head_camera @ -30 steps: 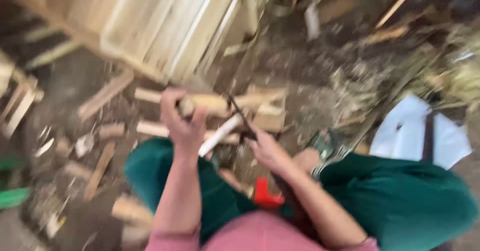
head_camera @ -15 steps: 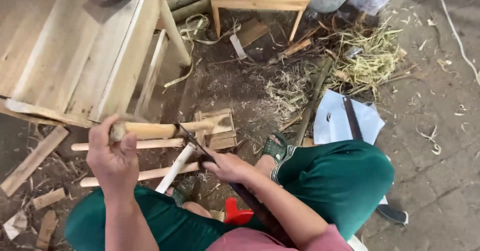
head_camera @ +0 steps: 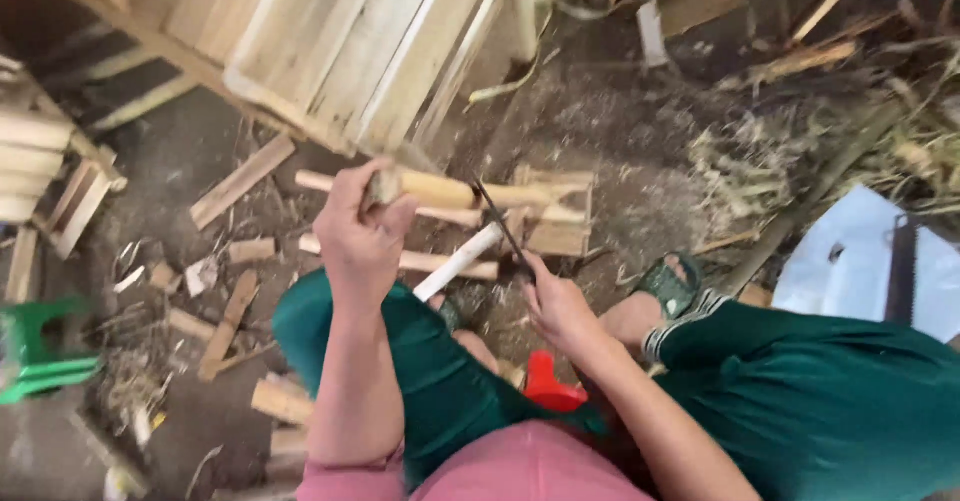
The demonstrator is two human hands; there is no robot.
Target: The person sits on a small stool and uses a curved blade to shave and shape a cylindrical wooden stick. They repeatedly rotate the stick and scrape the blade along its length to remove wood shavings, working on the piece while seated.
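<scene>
My left hand [head_camera: 362, 229] grips the near end of a pale bamboo stick [head_camera: 455, 192] held level over the ground. My right hand [head_camera: 556, 306] is closed on the handle of a thin dark knife [head_camera: 500, 224], whose blade rests against the stick's middle. Under the stick lie two more pale sticks [head_camera: 455, 259] and a small wooden block [head_camera: 553, 223]. I sit with green trousers [head_camera: 800, 391] and knees apart.
A slatted wooden crate [head_camera: 340, 36] stands at the back left. Offcuts of wood [head_camera: 240, 176] and shavings litter the dirt floor. A white sheet with a saw [head_camera: 905, 266] lies right. A green stool [head_camera: 35, 351] is far left, a red object [head_camera: 548, 381] between my legs.
The camera view has swung left and down. My hands keep the same hold; the knife blade sits further along the stick, closer to my left hand.
</scene>
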